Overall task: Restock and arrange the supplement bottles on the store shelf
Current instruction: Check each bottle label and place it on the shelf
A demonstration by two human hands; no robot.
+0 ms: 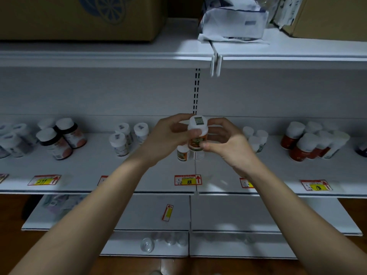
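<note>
A white-capped supplement bottle (197,133) with an orange and green label is held above the middle of the white shelf (139,167). My left hand (168,133) grips its cap and upper body from the left. My right hand (222,139) pinches its lower body from the right. Directly below it, two similar small bottles (183,152) stand on the shelf, partly hidden by the held one.
Groups of bottles stand along the shelf: dark ones (57,137) at left, white ones (127,137) left of centre, small white ones (256,138) and red-labelled ones (311,141) at right. Price tags (187,180) line the front edge. Cardboard boxes (79,16) sit on the shelf above.
</note>
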